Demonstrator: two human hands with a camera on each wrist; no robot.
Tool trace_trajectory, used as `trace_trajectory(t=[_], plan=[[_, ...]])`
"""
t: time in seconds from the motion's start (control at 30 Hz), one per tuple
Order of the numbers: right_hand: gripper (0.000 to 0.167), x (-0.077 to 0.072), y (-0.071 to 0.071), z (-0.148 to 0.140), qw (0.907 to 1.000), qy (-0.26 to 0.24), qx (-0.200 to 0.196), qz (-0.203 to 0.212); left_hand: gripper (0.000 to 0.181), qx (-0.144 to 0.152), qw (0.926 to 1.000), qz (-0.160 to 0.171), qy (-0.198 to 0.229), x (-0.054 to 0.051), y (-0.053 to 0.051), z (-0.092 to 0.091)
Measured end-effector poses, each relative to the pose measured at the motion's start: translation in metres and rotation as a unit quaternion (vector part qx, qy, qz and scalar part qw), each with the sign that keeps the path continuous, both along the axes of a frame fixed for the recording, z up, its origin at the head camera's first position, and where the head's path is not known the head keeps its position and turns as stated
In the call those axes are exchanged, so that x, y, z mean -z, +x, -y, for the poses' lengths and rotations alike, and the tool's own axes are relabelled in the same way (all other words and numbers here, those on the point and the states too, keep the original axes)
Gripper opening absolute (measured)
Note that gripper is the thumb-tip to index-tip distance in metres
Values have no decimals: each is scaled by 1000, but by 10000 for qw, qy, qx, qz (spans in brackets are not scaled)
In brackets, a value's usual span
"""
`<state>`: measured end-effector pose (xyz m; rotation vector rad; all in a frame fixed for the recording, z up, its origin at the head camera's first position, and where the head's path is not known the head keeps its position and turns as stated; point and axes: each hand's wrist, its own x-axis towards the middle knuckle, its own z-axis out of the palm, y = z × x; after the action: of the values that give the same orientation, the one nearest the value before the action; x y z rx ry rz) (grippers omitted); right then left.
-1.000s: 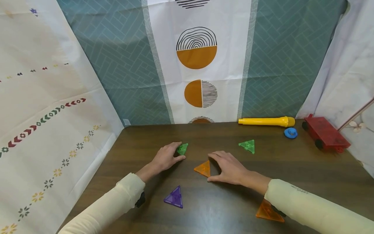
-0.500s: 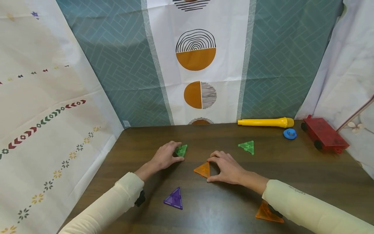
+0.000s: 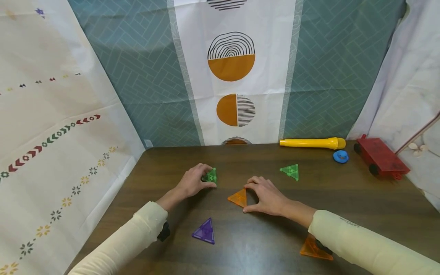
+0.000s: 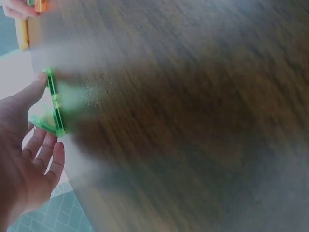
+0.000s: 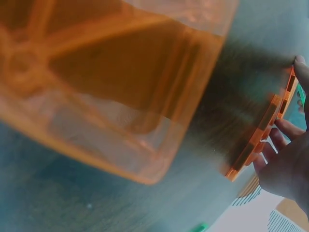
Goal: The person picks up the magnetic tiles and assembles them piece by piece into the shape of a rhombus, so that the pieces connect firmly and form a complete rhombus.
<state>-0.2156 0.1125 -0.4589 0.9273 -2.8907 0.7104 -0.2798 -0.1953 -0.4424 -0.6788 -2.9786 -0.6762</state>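
Note:
The left hand (image 3: 191, 182) pinches a green triangle tile (image 3: 211, 176) between thumb and fingers at the left of the table; in the left wrist view the thumb is at one corner of the green tile (image 4: 57, 104). The right hand (image 3: 266, 196) grips an orange triangle tile (image 3: 239, 198) by its right side, near the middle. In the right wrist view the thumb and fingertips touch the edges of orange pieces (image 5: 258, 133). A purple triangle tile (image 3: 204, 231) lies nearer the front, between the arms.
Another green triangle (image 3: 291, 172) lies right of centre. Under the right forearm is a larger orange triangle (image 3: 314, 249). Along the back right are a yellow toy microphone (image 3: 311, 143), a small blue object (image 3: 340, 156) and a red wheeled cart (image 3: 382, 157). Patterned cloth hangs behind.
The left hand has shifted slightly left and back with the green tile, which has turned a little. The right hand's fingers curl a bit more at the orange tile, which stays in place.

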Motion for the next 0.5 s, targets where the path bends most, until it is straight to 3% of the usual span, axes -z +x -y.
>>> trace_trajectory(t=[0.27, 0.5], plan=[[77, 1, -2, 0, 9993, -308, -26, 215, 27, 142, 9990, -332, 278, -4, -2, 3], [81, 0, -3, -3, 9963, -741, -125, 424, 16, 238, 9969, -236, 713, -11, -4, 2]])
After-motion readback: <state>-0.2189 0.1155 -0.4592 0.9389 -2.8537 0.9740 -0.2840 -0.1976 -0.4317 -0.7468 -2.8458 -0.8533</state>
